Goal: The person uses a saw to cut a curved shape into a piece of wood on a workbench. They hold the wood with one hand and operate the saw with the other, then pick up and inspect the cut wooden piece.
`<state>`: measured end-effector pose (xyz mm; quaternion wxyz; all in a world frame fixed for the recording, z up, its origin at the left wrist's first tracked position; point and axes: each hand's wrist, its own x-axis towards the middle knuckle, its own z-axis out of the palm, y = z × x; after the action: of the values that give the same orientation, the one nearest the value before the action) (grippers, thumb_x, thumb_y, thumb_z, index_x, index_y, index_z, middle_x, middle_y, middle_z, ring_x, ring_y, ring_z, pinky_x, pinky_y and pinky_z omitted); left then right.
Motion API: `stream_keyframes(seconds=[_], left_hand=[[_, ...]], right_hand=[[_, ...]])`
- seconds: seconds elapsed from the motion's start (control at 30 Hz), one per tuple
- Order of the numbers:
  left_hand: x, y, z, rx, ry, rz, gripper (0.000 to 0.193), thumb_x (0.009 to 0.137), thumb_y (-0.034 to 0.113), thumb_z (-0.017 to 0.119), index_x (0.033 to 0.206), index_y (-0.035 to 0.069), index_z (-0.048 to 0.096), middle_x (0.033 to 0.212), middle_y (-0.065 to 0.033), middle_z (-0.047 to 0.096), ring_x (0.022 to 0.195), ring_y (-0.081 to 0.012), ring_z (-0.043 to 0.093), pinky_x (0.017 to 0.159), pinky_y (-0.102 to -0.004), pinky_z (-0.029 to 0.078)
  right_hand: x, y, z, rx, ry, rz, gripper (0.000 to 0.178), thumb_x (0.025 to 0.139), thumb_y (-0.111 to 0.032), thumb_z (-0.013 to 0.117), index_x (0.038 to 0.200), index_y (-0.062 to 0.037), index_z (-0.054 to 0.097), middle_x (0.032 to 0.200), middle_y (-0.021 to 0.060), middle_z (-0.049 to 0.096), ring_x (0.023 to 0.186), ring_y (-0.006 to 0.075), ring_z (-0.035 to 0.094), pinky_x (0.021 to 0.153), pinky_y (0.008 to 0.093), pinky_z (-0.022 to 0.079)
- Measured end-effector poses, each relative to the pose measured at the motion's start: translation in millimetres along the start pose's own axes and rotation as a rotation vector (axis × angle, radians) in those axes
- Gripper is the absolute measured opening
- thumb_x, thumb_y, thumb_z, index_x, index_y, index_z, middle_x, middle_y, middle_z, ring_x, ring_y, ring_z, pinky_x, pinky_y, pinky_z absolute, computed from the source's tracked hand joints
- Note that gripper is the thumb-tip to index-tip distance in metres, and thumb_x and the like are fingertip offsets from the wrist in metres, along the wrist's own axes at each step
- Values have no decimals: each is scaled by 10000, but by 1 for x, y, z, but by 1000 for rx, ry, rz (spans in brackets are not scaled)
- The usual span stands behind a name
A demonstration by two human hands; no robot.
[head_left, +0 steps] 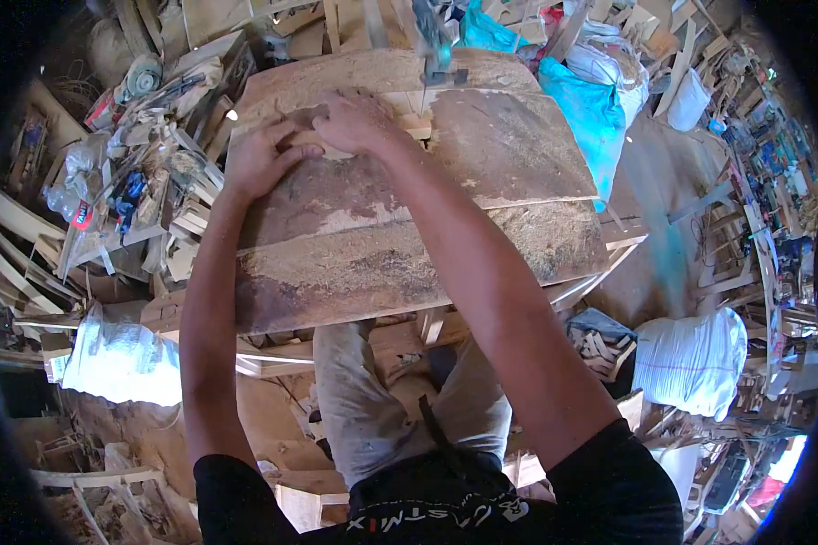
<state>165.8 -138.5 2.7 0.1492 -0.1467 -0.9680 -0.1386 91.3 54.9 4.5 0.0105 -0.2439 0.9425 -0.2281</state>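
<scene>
A sawdust-covered wooden work table (354, 263) lies in front of me, with a thin upright saw blade (424, 94) under a machine head (436, 50) at its far side. Near the blade shows the end of a pale piece of wood (415, 124); most of it is hidden by my hands. My right hand (353, 120) presses down on this wood, its fingers bent over it, a short way left of the blade. Left of it, my left hand (265, 160) curls its fingers on the wood's other end, the thumb pointing toward my right hand.
Wood offcuts (168, 173) are heaped left of the table, with a plastic bottle (68, 204) among them. A turquoise bag (582, 109) touches the table's far right. White sacks stand at lower left (123, 359) and lower right (691, 359). Curved wood pieces lean around.
</scene>
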Motion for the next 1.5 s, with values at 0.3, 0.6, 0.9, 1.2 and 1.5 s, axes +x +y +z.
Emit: stream_keyframes(seconds=[0.3,0.6,0.9,1.2,1.5], left_hand=[[-1,0,2,12,79,50,561,879,582,734,1191,117,724,1141,-115,690,1055,-368,690,887,-462,540],[-2,8,-4,-41,30,-3,553,866,572,749,1173,112,735,1161,-112,700,1057,-361,688,890,-451,537],[-4,18,-6,-61,62,5,484,864,436,806,1202,94,743,1129,-149,721,1056,-372,690,896,-440,536],[-4,22,-7,-41,76,1,518,853,543,777,1106,92,741,1080,-118,713,1013,-364,687,837,-444,536],[-5,17,-6,-46,90,4,506,871,505,780,1164,94,740,1094,-135,713,1028,-377,691,867,-459,535]], right_hand=[[2,2,-4,55,-1,-55,648,986,-401,461,1537,-61,474,1622,254,394,1516,412,361,1268,537,230],[2,1,-4,-19,12,-59,660,969,-413,513,1554,-111,470,1607,215,438,1483,395,418,1244,507,306],[2,5,-1,25,25,-23,648,967,-422,503,1546,-132,478,1621,198,420,1481,406,414,1240,515,305],[1,3,-1,-8,54,-31,654,960,-422,504,1546,-133,482,1598,191,447,1485,401,410,1235,528,313],[6,6,3,5,71,-44,642,952,-403,511,1532,-128,497,1572,215,472,1463,416,433,1231,523,321]])
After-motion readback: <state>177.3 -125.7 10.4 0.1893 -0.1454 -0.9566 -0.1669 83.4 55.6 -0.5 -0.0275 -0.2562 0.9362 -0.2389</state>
